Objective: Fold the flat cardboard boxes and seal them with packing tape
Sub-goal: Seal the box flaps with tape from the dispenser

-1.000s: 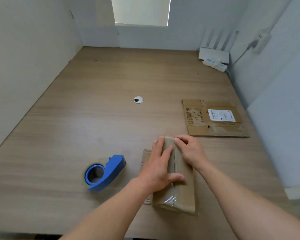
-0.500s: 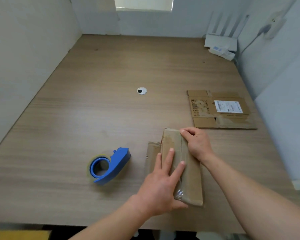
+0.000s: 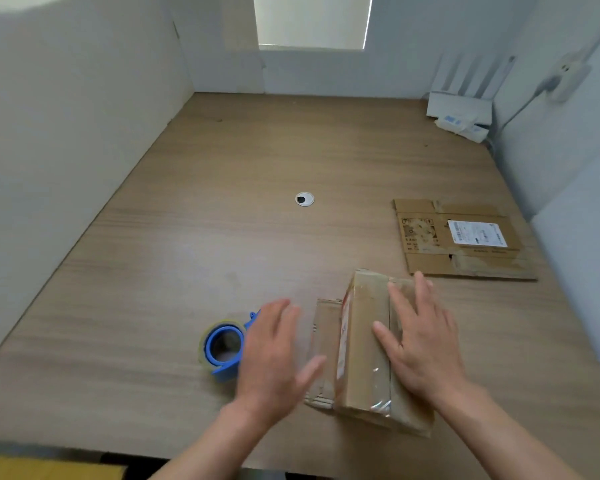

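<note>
A folded brown cardboard box (image 3: 361, 344) stands near the table's front edge, with clear tape along its top seam and a loose flap lying flat at its left. My right hand (image 3: 420, 344) lies flat on the box top with straight fingers. My left hand (image 3: 274, 358) hovers open and blurred between the box and a blue tape dispenser (image 3: 222, 348), partly covering the dispenser's right end. A second box, still flat, (image 3: 461, 240) lies at the right with a white label on it.
The wooden table (image 3: 222, 237) is walled in by white partitions on the left, back and right. A white router (image 3: 461, 105) and cable sit in the far right corner. A round cable grommet (image 3: 304, 199) marks the table's middle.
My left hand has lifted off the box top and swung left toward the tape dispenser. My right hand has slid from the box's far end onto its top and flattened.
</note>
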